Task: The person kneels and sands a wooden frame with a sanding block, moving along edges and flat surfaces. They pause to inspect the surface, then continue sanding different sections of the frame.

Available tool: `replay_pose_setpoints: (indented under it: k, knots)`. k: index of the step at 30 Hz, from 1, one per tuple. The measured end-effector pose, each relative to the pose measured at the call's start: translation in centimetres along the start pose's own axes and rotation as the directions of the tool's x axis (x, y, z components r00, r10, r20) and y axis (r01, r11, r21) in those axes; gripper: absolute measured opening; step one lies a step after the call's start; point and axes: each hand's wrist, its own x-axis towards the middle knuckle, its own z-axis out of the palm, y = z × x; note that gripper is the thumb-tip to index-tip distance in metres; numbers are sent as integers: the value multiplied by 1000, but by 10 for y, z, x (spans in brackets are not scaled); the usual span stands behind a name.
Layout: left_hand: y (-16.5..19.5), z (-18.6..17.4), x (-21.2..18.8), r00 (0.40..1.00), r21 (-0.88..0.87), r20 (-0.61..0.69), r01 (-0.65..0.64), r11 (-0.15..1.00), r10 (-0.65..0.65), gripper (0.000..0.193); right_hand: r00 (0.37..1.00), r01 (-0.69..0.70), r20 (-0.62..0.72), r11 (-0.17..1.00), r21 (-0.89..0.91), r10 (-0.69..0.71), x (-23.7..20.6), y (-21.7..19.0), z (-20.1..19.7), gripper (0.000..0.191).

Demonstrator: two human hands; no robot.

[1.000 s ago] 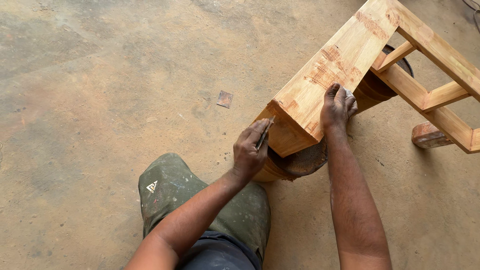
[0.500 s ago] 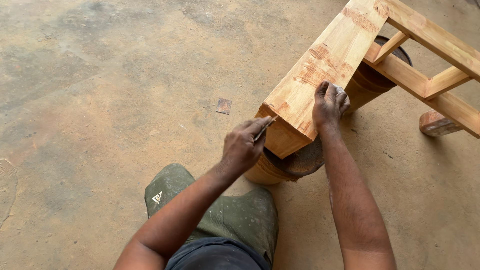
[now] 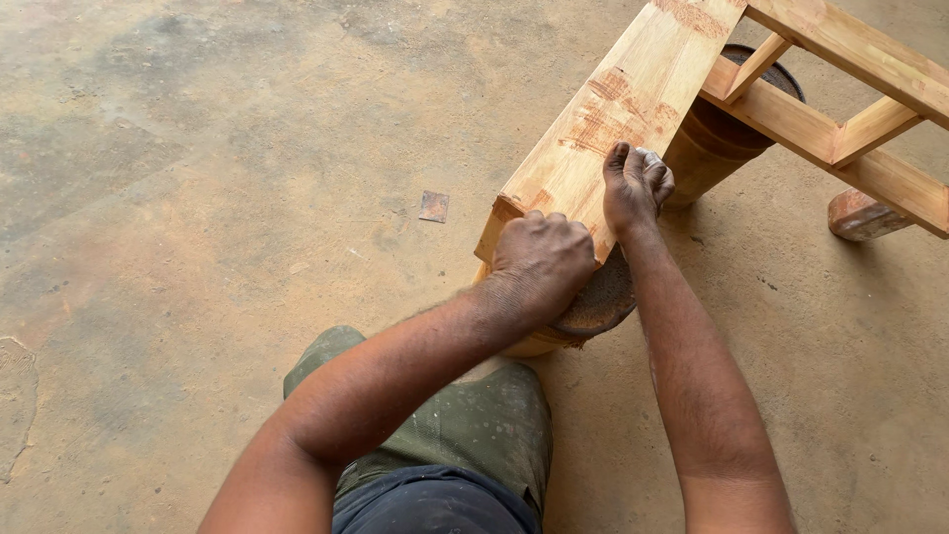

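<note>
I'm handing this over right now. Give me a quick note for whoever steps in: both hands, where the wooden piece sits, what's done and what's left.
Left hand: closed in a fist over the near end of the wooden frame; whatever it grips is hidden.
Right hand: fingers curled, pressing on the frame's broad top face, with something pale under the fingers.
Frame: lies tilted across two round wooden blocks, one under the near end, one further along. A third block lies on the concrete floor to the right.
Done: reddish patches show on the top face.
Left: cannot tell from this view.
A small square scrap lies on the floor.
</note>
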Motion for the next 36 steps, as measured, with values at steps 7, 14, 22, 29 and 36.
replay_pose_setpoints:
  k: [7,14,22,29,36]
  knots:
    - [40,49,-20,967,-76,-180,-198,977,182,16,993,-58,107,998,28,54,-2,3,-13,104]
    - [-52,162,-84,968,-783,-125,37,620,-216,32,996,-85,33,993,84,82,5,15,-1,110]
    - [-90,195,-99,758,-934,-264,-47,354,-597,36,997,15,-70,999,-42,-18,-2,12,5,115]
    - [-78,198,-81,735,-987,-123,-23,157,-667,32,992,32,-120,999,17,-30,-11,8,2,109]
    - [-98,204,-90,742,-816,343,-67,-574,-575,34,891,405,-435,661,632,-131,-19,19,6,77]
